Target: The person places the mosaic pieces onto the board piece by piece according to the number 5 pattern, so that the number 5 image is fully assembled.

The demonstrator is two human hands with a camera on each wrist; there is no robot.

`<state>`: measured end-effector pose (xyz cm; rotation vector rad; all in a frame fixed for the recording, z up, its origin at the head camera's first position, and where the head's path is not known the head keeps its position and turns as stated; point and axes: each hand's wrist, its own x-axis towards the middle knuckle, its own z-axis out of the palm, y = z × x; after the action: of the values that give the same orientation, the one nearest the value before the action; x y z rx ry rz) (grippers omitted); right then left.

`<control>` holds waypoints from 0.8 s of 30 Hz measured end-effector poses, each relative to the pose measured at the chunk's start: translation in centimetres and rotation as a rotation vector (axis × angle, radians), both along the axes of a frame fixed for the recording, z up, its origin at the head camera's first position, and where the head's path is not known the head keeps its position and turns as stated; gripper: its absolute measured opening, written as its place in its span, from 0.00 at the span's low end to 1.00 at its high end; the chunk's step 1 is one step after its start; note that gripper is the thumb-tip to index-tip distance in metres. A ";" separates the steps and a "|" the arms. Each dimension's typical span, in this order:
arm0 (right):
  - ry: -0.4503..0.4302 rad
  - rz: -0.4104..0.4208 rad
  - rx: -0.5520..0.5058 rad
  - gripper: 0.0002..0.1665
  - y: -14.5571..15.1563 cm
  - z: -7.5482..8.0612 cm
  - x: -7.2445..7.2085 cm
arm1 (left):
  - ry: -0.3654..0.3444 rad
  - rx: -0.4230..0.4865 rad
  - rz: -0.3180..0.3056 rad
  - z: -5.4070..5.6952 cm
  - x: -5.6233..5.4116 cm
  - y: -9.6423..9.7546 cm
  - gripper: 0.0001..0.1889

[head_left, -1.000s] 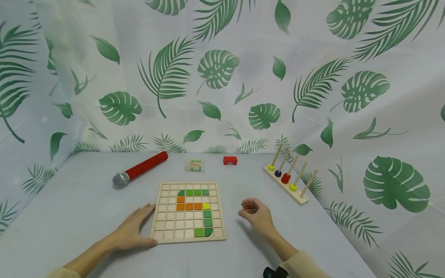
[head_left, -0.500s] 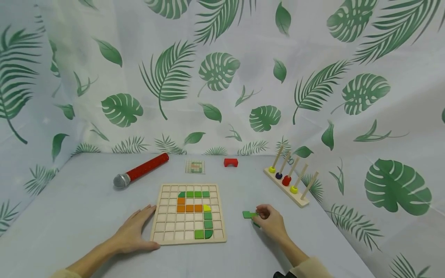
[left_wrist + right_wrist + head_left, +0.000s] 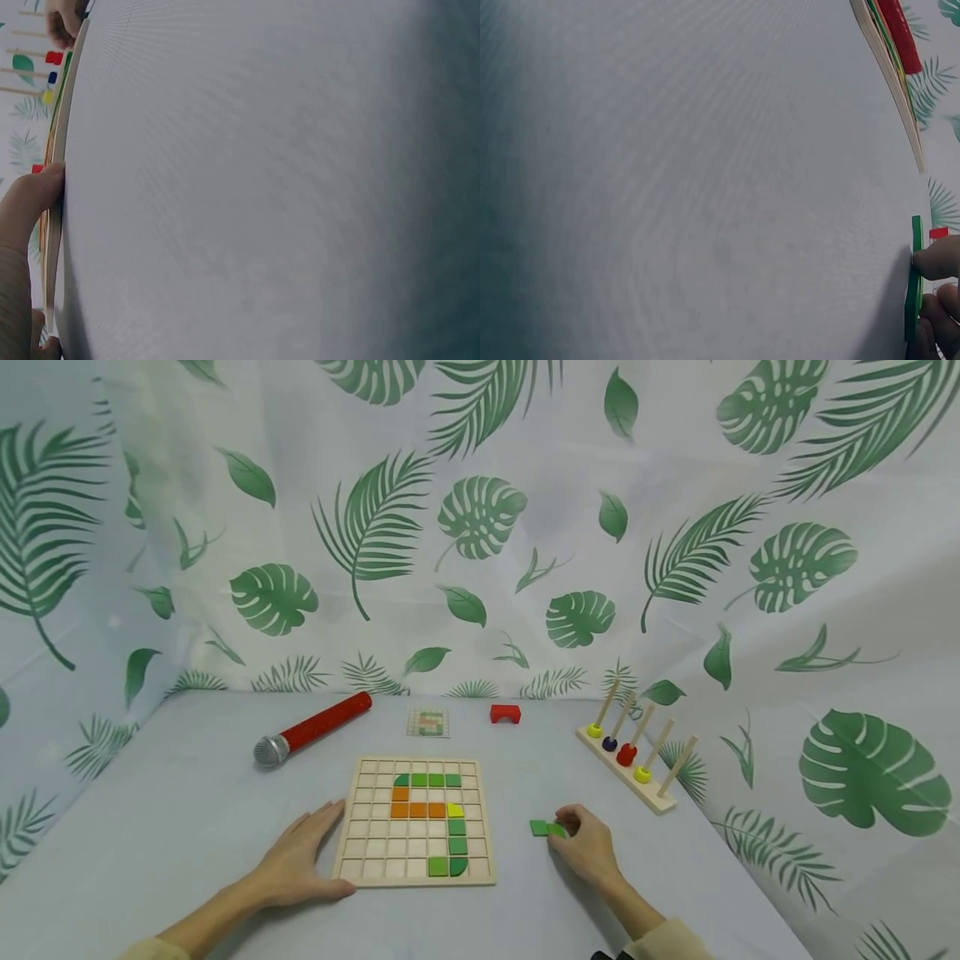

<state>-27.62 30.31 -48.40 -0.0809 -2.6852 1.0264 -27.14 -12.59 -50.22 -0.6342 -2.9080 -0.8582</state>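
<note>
A square wooden grid board (image 3: 352, 827) lies in the middle of the table, with green, orange (image 3: 401, 794) and yellow tiles set in several cells. My left hand (image 3: 296, 860) rests along its left side, fingers spread and thumb at the front left corner. To the right of the board, my right hand (image 3: 588, 845) pinches a green tile (image 3: 555, 830) between thumb and fingertips. Another green tile (image 3: 538, 827) shows just left of it. The right wrist view has the thumb on green tile edges (image 3: 913, 300), low over the tabletop; the other fingers are partly cut off.
Behind the board lies a small pattern card (image 3: 429, 722), with a red arch block (image 3: 505, 714) to its right. A red microphone (image 3: 318, 727) lies at the back left. A wooden peg stand (image 3: 626, 767) with coloured beads stands at the right. Leaf-print cloth (image 3: 480, 543) surrounds the table.
My right hand has moved slightly right and towards me, bringing the green tiles into sight at its fingertips. The left hand keeps its place at the board.
</note>
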 end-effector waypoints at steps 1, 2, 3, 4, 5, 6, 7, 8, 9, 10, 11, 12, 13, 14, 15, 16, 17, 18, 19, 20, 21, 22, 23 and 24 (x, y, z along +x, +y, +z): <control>0.006 0.000 0.005 0.17 0.0 -0.1 0.0 | 0.002 0.001 -0.005 0.0 0.0 0.0 0.62; 0.010 0.000 0.009 0.17 0.0 -0.1 0.0 | 0.004 0.003 -0.011 0.0 0.0 0.0 0.62; 0.013 0.001 0.013 0.17 0.0 -0.1 0.0 | 0.009 0.002 -0.020 0.0 0.1 0.0 0.61; 0.014 0.000 0.013 0.17 0.1 -0.2 -0.1 | 0.013 0.000 -0.028 0.1 0.1 0.0 0.60; 0.017 0.002 0.012 0.17 0.1 -0.2 -0.1 | 0.015 -0.003 -0.035 0.1 0.1 0.0 0.59; 0.018 0.003 0.005 0.17 0.1 -0.1 -0.1 | 0.017 -0.004 -0.039 0.2 0.2 0.0 0.59; 0.023 0.005 -0.003 0.17 0.1 -0.1 -0.1 | 0.018 -0.006 -0.043 0.3 0.2 0.0 0.58; 0.027 0.005 -0.013 0.17 0.2 0.0 -0.1 | 0.019 -0.009 -0.044 0.4 0.2 0.0 0.57; 0.030 0.005 -0.021 0.17 0.2 0.1 -0.2 | 0.018 -0.012 -0.043 0.4 0.2 0.0 0.57; 0.033 0.001 -0.032 0.18 0.2 0.2 -0.2 | 0.015 -0.015 -0.039 0.5 0.2 0.1 0.57; 0.037 0.000 -0.042 0.18 0.2 0.4 -0.2 | 0.011 -0.017 -0.035 0.6 0.2 0.1 0.57; 0.038 -0.003 -0.057 0.18 0.1 0.5 -0.3 | 0.006 -0.018 -0.033 0.6 0.1 0.1 0.58; 0.042 -0.001 -0.071 0.18 0.0 0.6 -0.3 | 0.003 -0.018 -0.031 0.6 0.1 0.1 0.58; 0.037 -0.003 -0.086 0.18 -0.1 0.6 -0.4 | 0.000 -0.016 -0.030 0.6 0.1 0.1 0.58; 0.037 -0.003 -0.099 0.18 -0.3 0.7 -0.4 | -0.003 -0.015 -0.031 0.6 0.1 0.1 0.58; 0.037 0.001 -0.117 0.18 -0.5 0.8 -0.5 | -0.006 -0.015 -0.031 0.6 0.1 0.1 0.58; 0.037 0.008 -0.135 0.18 -0.7 0.9 -0.5 | -0.010 -0.009 -0.034 0.6 0.1 0.1 0.58; 0.040 0.016 -0.152 0.18 -1.1 1.0 -0.5 | -0.016 -0.007 -0.036 0.5 0.1 0.0 0.58; 0.046 0.025 -0.165 0.18 -1.4 1.0 -0.5 | -0.021 -0.004 -0.038 0.5 0.1 -0.1 0.59; 0.048 0.032 -0.173 0.17 -1.8 1.1 -0.5 | -0.029 -0.001 -0.040 0.5 0.0 -0.1 0.59; 0.055 0.043 -0.180 0.17 -2.3 1.2 -0.4 | -0.034 0.006 -0.043 0.5 0.0 -0.2 0.60; 0.061 0.056 -0.187 0.17 -2.7 1.3 -0.4 | -0.041 0.014 -0.045 0.4 0.0 -0.3 0.61; 0.067 0.070 -0.189 0.16 -3.2 1.4 -0.4 | -0.040 0.024 -0.052 0.4 0.0 -0.4 0.61; 0.074 0.085 -0.189 0.16 -3.7 1.5 -0.3 | -0.042 0.031 -0.056 0.5 0.0 -0.4 0.62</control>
<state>-27.93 26.57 -46.93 0.0354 -2.5391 1.2809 -27.17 -13.01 -49.76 -0.7071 -2.9203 -0.9319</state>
